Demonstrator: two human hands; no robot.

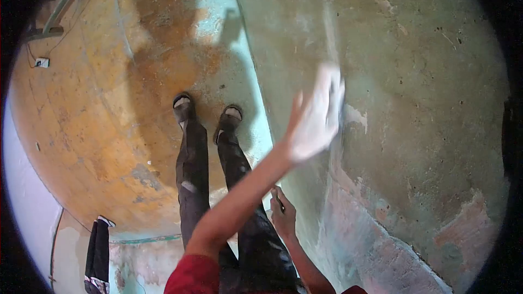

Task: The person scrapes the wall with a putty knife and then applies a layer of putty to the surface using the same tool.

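Observation:
My left hand (318, 117) is raised against or just over the greenish wall (425, 92), blurred and coated in white powder. Its fingers are stretched out and the thumb stands apart; nothing shows in it. Below it, near my thigh, my right hand (283, 215) is closed around a small dark object (280, 204), mostly hidden by the fingers. A pale streak (330, 32) runs along the wall beyond my left fingertips. Lower down, a rough patch (354, 228) shows pinkish and whitish areas.
My sandalled feet (184, 110) stand on the orange-stained floor (109, 130), close to the wall's base. Another person's dark-trousered legs (98, 250) are at the lower left. A wooden frame (68, 2) and a small white box with a cord (42, 62) lie at the upper left.

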